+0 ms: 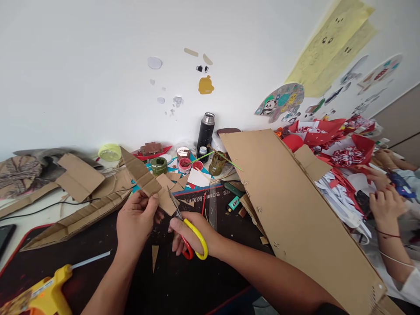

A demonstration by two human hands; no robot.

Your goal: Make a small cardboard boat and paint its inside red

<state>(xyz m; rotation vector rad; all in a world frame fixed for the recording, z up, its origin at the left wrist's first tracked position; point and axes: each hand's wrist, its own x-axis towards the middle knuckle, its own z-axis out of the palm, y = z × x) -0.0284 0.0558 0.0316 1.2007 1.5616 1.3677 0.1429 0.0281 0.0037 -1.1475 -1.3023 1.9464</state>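
My left hand (136, 218) pinches a creased strip of brown cardboard (139, 170) near its lower right end, and the strip's pointed end rises up and to the left. In my right hand (197, 234) are scissors (200, 245) with one yellow and one red handle loop. Their blades reach up and to the left, at the strip's lower right end beside my left fingers. A small cardboard triangle (155, 258) lies on the dark mat below. To the left rests a long folded cardboard piece (78, 221), with more cardboard scraps (80, 177) behind it.
A yellow glue gun (47, 293) lies front left. Paint jars (159, 165) and a black flask (206, 131) stand near the wall. A large cardboard sheet (295, 205) leans over the right side. Another person's hands (387, 201) are at the far right, near red and white paper.
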